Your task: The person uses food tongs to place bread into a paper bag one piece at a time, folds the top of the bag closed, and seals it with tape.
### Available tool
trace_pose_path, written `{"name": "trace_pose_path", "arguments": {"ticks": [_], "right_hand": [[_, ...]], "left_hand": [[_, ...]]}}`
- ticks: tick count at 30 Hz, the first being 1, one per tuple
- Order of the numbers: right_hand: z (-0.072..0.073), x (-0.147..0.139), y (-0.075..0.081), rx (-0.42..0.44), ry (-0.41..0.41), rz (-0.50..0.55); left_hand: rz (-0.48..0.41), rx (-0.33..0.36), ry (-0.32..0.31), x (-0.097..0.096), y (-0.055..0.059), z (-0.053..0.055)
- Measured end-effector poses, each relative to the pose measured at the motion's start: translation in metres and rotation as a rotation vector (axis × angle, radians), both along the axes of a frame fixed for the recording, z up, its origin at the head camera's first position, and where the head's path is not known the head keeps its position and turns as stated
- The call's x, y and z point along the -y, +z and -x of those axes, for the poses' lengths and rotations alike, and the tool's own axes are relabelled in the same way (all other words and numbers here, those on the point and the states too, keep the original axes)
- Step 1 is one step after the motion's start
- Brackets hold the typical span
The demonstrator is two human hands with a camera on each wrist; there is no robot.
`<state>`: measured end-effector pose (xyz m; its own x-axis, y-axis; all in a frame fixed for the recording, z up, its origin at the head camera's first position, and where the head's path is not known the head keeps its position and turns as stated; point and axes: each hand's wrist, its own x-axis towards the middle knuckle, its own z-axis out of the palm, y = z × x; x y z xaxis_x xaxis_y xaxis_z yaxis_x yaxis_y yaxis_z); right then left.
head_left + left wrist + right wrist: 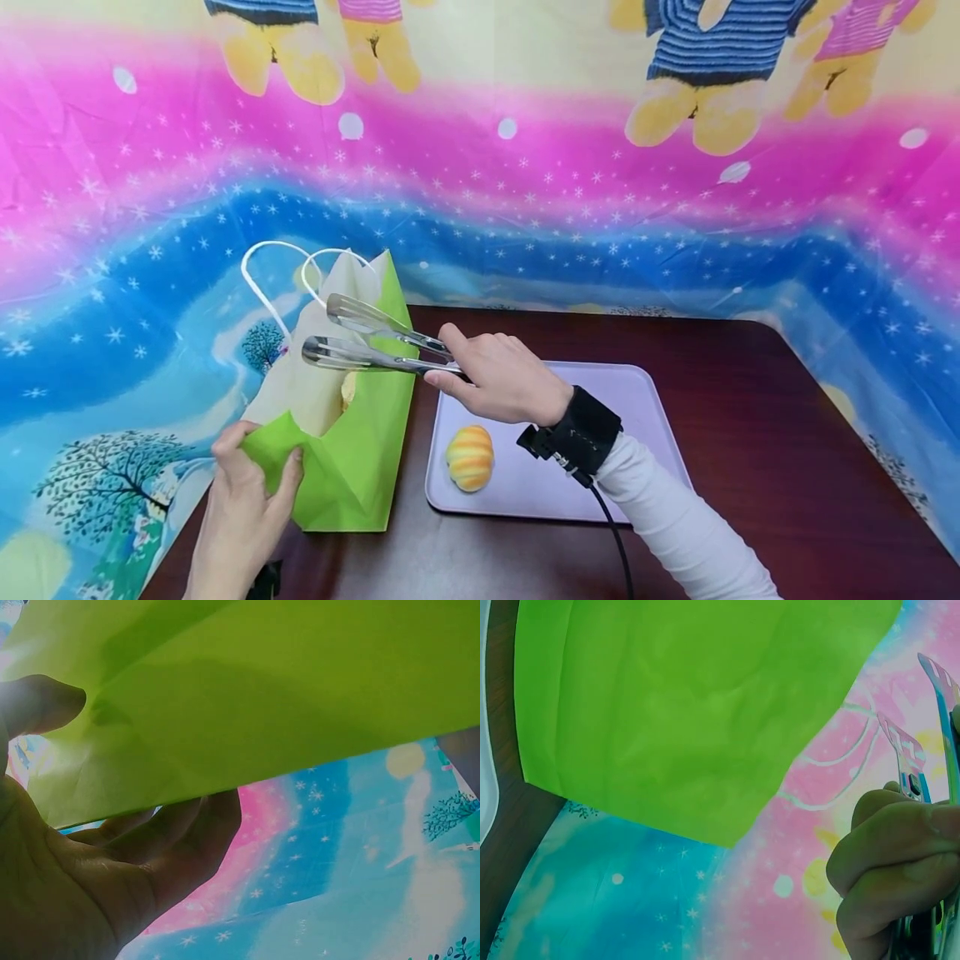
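Observation:
In the head view my left hand pinches the near top edge of a green paper bag between thumb and fingers. The left wrist view shows the thumb on one face of the bag and the fingers on the other. My right hand grips metal food tongs, whose spread tips reach over the bag's mouth with nothing between them. Inside the bag, a bit of something yellowish shows, mostly hidden by the side wall. A striped yellow-orange bread roll lies on the lilac tray.
The bag's white handles stand up at its back left. A black cable runs from the right wrist strap across the tray's front edge. The dark wooden table extends to the right, with a printed cloth behind.

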<state>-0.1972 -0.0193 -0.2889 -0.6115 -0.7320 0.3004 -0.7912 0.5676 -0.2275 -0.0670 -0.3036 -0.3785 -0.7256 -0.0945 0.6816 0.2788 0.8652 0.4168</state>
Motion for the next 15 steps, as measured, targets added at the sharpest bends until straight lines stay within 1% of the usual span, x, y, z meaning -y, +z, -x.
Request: {"name": "trace_pose_path", "arguments": {"ticks": [7,15], "right_hand": [[-0.001,-0.013,0.000,0.028,-0.017,0.028],[-0.002,-0.033,-0.003,0.019,-0.047,0.082]], "left_hand": [[-0.010,0.022,0.020,-0.002,0.002,-0.001],[-0.013,0.027,0.016,-0.005,0.003,-0.001]]}}
